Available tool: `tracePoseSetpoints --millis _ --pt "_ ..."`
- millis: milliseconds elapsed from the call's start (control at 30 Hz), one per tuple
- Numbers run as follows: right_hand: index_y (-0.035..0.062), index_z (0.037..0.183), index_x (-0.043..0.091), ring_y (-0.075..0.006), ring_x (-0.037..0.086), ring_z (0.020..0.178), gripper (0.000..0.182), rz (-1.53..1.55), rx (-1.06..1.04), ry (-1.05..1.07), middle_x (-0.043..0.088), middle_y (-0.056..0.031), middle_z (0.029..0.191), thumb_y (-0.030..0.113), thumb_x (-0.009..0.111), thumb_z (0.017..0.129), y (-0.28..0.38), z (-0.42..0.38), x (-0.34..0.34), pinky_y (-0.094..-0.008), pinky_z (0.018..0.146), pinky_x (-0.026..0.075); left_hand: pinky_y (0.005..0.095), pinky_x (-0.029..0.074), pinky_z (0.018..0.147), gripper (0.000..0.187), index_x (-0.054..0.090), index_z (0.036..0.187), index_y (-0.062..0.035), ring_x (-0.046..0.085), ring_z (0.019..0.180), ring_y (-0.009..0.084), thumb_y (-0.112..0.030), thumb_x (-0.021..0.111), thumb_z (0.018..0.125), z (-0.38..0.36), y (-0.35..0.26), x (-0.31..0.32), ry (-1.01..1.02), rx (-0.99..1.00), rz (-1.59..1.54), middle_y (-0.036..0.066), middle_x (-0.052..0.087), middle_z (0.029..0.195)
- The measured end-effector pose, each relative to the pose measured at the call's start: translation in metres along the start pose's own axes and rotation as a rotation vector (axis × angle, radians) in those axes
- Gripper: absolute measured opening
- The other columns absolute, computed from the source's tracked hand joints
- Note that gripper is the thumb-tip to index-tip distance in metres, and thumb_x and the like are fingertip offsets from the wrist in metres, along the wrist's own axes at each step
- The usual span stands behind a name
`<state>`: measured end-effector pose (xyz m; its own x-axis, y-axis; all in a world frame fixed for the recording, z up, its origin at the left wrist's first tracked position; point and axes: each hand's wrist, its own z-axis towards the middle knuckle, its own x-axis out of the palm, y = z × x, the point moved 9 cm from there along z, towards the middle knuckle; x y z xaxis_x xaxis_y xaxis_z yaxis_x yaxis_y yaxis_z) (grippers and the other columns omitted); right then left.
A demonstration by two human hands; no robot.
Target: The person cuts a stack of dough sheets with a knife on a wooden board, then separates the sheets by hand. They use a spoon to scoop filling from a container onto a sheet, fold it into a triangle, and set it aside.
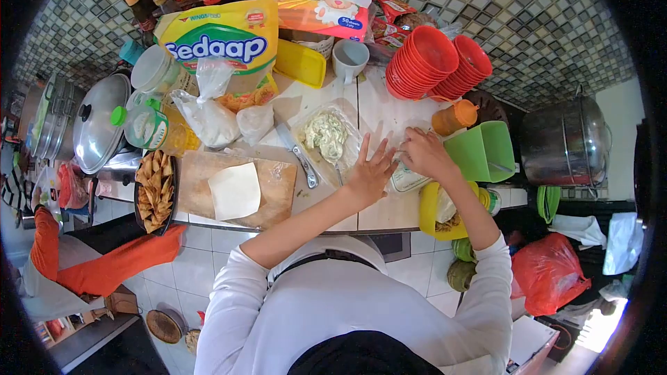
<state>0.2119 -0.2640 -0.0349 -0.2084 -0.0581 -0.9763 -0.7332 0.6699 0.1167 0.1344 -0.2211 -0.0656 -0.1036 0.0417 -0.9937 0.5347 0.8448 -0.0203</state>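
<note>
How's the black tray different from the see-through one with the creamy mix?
The black tray holds a pile of brown pieces, while the see-through tray holds a pale, green-flecked creamy mix. A spoon stands in the see-through tray, but none shows in the black tray. The black tray lies left of the board, the see-through tray right of it. Both hold food.

1. My left hand: just right of the filling tray, back up, fingers spread.
2. My left forearm: bare, slanting in from the tray's near-left side.
3. My right hand: farther right of the tray, near the left, fingers bent downward; grip indeterminable.
4. My right forearm: bare, angled inward toward the tray.
</note>
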Motion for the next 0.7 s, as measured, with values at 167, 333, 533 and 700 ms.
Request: tracePoseSetpoints --millis 167,333,533,700 --pt "0.0032 0.074 0.064 -0.0277 0.054 0.094 0.013 -0.078 -0.017 0.168 0.053 -0.0117 0.091 0.015 0.064 0.068 -0.003 0.015 0.006 -0.0418 0.08 0.044 0.067 0.002 0.103 0.071 0.041 0.135 -0.0153 0.014 0.138 0.0288 -0.05 0.059 0.077 -0.025 0.009 -0.026 -0.066 -0.072 -0.011 0.008 0.024 0.147" --pt "0.0031 0.074 0.064 -0.0288 0.054 0.094 0.013 -0.036 -0.111 0.109 0.056 -0.0123 0.09 0.014 0.064 0.067 -0.008 0.02 0.009 -0.042 0.081 0.044 0.0704 0.007 0.1 0.064 0.045 0.132 -0.0127 0.014 0.137 0.0332 -0.047 0.057 0.079 -0.078 0.041 -0.064 -0.29 -0.167 -0.254 0.012 0.024 0.146" --pt "0.0027 0.079 0.062 -0.0322 0.056 0.091 0.013 0.174 -0.1 0.077 0.059 -0.0147 0.088 0.014 0.062 0.073 -0.029 0.018 -0.011 -0.0411 0.08 0.045 0.0702 0.014 0.097 0.057 0.046 0.131 -0.0134 0.017 0.136 0.0341 -0.043 0.057 0.083 -0.139 0.071 -0.086 -0.312 -0.315 -0.384 0.015 0.024 0.145" --pt "0.0007 0.083 0.059 -0.0348 0.058 0.083 0.017 0.395 0.085 0.088 0.062 -0.0151 0.086 0.017 0.061 0.078 -0.046 0.012 -0.008 -0.042 0.074 0.046 0.0658 0.01 0.102 0.052 0.047 0.13 -0.017 0.016 0.136 0.0354 -0.036 0.059 0.084 -0.162 0.086 -0.086 -0.337 -0.393 -0.469 0.014 0.024 0.144"
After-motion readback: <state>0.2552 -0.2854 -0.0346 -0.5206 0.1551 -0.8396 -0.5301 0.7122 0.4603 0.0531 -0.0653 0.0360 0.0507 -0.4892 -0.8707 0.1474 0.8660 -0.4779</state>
